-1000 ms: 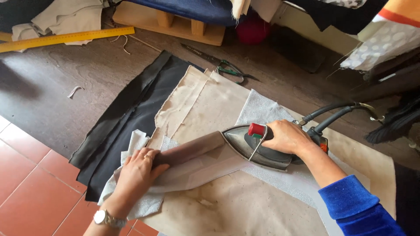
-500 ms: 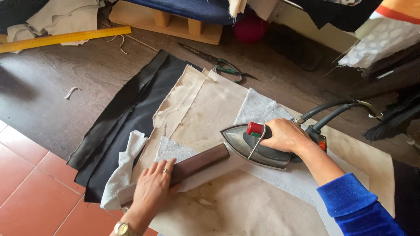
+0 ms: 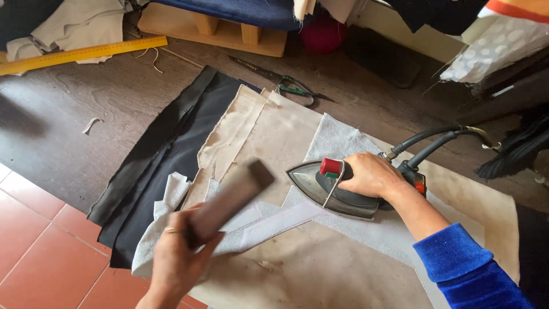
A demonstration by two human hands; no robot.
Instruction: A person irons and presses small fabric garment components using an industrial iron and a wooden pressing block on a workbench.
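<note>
Lifted off the cloth since a moment ago: dark wooden block (image 3: 231,197), now raised and motion-blurred in the left hand (image 3: 180,257).

Gripped firmly at one end, fingers closed around the block, tilted up over the pale fusible strip (image 3: 269,220), probably to press down freshly ironed fabric. Right hand (image 3: 372,174) wrapped tight on the handle of the steam iron (image 3: 337,186), sole flat on the grey interlining (image 3: 337,140), hardly shifted. Beige canvas (image 3: 286,137) and black fabric (image 3: 171,154) spread flat beneath on the desk (image 3: 68,143); scissors (image 3: 286,83) and yellow ruler (image 3: 80,54) well apart.
</note>
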